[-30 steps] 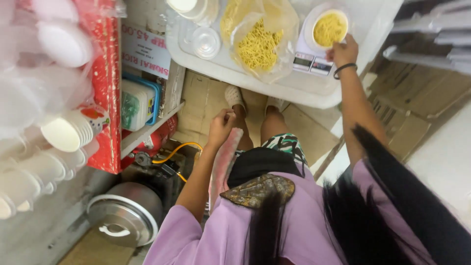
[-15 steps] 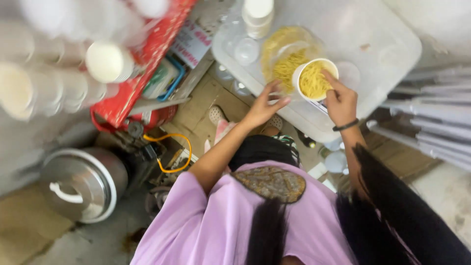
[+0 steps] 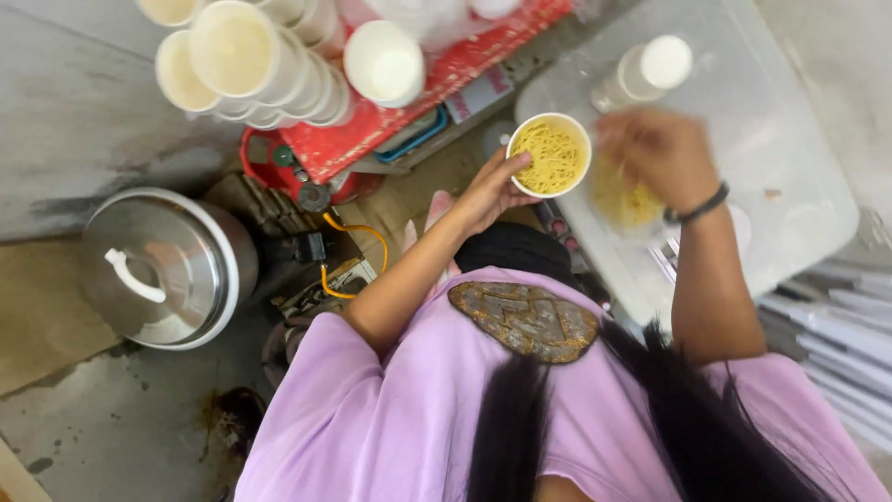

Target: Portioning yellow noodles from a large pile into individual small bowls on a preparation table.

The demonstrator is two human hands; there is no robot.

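Left hand: left hand cups the white paper cup from the lower-left side, thumb against the rim and fingers curled round the wall, so the cup is carried clear of any surface.
Right hand: right hand hovers blurred in the upper right of the frame, palm down, fingers loosely bent above a clump of yellow noodles; whether it pinches any strands I cannot tell.
Cup position: just above centre of the frame, at the near-left edge of the translucent plastic lid, beside the right hand.
Cup contents: yellow noodles nearly to the rim.
Cup orientation: upright, mouth facing the camera; its long axis runs straight up and down, seemingly so nothing spills.
Why close together: cup sits just beside the loose noodles, likely to keep the reach between them short.
Surroundings: stacked paper cups upper left, steel pot lid at left, white-capped bottle above the right hand.
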